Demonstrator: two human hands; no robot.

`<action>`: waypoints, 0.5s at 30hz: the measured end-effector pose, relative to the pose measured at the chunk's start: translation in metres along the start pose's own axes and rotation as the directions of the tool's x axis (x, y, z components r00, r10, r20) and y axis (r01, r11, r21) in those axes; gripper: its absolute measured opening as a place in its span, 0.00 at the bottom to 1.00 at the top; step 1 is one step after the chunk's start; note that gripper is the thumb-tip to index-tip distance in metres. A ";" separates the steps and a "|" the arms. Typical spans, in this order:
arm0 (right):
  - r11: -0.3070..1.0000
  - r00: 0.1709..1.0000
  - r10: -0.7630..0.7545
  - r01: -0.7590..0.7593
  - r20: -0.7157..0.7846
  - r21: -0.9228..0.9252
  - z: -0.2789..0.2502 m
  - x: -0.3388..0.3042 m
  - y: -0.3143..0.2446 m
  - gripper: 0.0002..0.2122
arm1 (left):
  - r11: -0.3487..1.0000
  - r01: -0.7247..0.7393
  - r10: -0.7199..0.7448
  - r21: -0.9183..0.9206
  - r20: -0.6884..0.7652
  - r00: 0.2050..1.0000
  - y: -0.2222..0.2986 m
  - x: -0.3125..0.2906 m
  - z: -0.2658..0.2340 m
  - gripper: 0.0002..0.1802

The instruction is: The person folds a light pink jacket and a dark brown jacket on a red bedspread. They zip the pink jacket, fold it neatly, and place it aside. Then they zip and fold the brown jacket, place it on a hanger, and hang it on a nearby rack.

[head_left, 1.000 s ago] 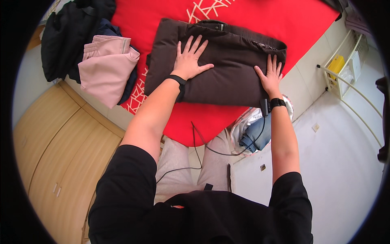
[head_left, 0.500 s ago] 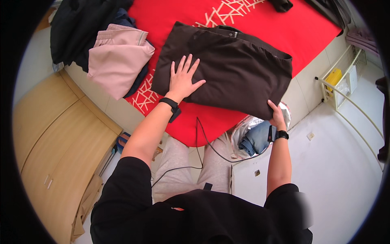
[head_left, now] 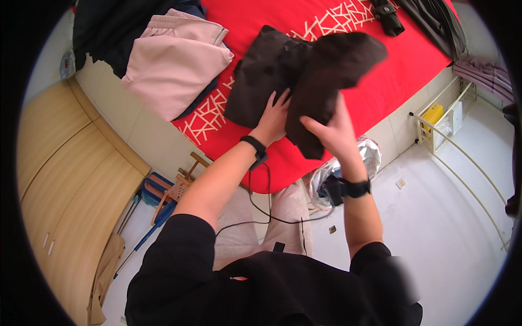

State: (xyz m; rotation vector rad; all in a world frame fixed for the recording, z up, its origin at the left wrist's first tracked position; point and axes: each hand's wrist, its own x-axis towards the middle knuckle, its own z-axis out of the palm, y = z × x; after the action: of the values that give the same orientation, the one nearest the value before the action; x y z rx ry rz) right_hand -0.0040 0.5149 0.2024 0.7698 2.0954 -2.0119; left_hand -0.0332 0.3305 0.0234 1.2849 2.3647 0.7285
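Head view, looking down over both forearms at a bed with a red cover patterned in white lines. Dark brown garment, part-folded, lies on the red cover near the bed's near edge.

Left hand: fingers spread, palm flat on the lower edge of the garment's left portion, pressing it to the bed. Black wrist strap on that wrist, with a thin black cable hanging from it.

Right hand: closed on the garment's right portion, thumb on top, fingers beneath the cloth. That portion is lifted off the cover and swung over toward the left part; its upper end is motion-blurred, so the exact fold line cannot be read. Black watch on the right wrist.

Surroundings: folded pink garment to the left on the bed, resting partly on a pile of dark clothes. Small black item at the top of the cover, kind unclear. Wooden wardrobe doors at left. White wire rack at right on the pale floor, holding a yellow object. Crumpled plastic bag just beside the bed edge, behind the right hand.
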 end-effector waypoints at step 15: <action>0.915 0.906 0.394 -0.402 0.156 0.024 0.136 0.081 0.108 0.38 | 0.850 0.319 -0.435 -0.420 -0.216 0.874 -0.023 -0.102 -0.130 0.09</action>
State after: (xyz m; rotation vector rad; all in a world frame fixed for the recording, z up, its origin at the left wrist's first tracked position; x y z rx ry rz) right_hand -0.0591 0.4032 0.0566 0.9369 1.6442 -1.8440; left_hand -0.0629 0.1987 0.1205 0.5448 2.4381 1.2375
